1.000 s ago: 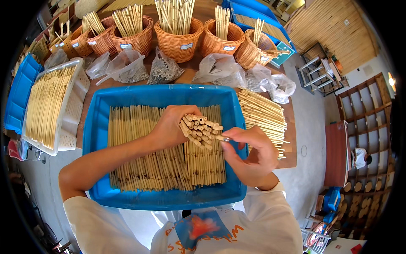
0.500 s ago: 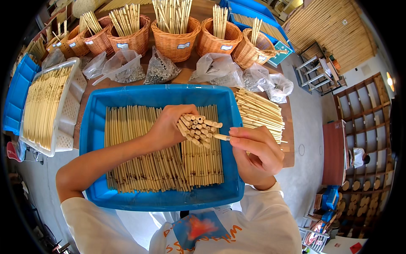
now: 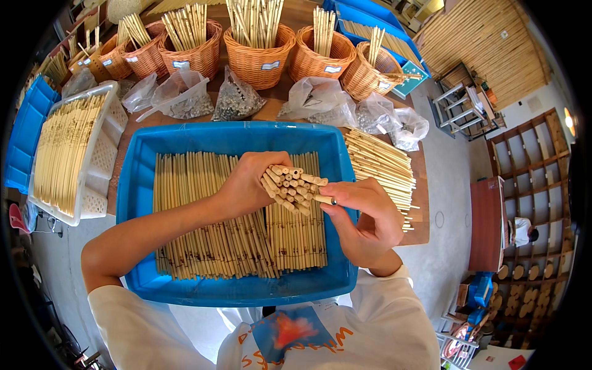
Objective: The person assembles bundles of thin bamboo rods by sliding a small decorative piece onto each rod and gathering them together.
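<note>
My left hand (image 3: 246, 182) is closed round a bundle of thin bamboo sticks (image 3: 288, 184), their cut ends fanned toward me. One stick (image 3: 324, 199) juts out to the right, with a small dark metallic tip on its end. Thumb and fingers of my right hand (image 3: 370, 219) pinch this stick just behind the tip. Both hands are above a blue plastic tray (image 3: 237, 296), in which rows of similar bamboo sticks (image 3: 209, 246) lie side by side.
Wicker baskets (image 3: 259, 58) of upright sticks line the table's far side. Before them lie clear plastic bags (image 3: 237, 98) of small metal parts. A white crate (image 3: 92, 160) of sticks stands left; loose sticks (image 3: 382, 166) lie right of the tray. A person (image 3: 523, 231) is far right.
My right hand has shifted slightly left, its fingers moving from the metal piece at the stick's end onto the stick itself. The left hand keeps its hold on the bundle.
</note>
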A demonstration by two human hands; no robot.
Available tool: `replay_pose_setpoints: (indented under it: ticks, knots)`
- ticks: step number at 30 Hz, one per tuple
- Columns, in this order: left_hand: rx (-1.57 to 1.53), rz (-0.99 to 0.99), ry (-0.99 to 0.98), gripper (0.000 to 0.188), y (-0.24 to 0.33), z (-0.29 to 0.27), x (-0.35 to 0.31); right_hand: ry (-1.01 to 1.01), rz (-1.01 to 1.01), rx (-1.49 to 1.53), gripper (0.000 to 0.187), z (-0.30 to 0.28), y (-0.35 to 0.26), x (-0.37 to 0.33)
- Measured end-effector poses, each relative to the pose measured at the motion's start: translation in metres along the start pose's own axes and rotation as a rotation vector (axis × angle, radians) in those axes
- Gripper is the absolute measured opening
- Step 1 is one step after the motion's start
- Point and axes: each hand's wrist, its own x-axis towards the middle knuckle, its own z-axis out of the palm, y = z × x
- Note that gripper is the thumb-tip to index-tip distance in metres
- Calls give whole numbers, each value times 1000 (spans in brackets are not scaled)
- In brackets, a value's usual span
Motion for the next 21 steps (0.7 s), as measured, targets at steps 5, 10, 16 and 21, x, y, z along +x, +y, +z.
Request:
replay_pose_setpoints:
  ticks: [5,10,16,21]
  knots:
    - [-8,12,19,23,-4,2,-1,6,-39,-34,38,0,-1,2]
    - [-20,24,16,22,-2,2,1,-16,-92,-55,39,-3,0,3]
    - [-31,10,14,22,-3,2,0,-29,-66,-55,39,-3,-3,3]
    - [-29,2,13,22,-4,2,0,-32,-63,0,40,-4,2,-1]
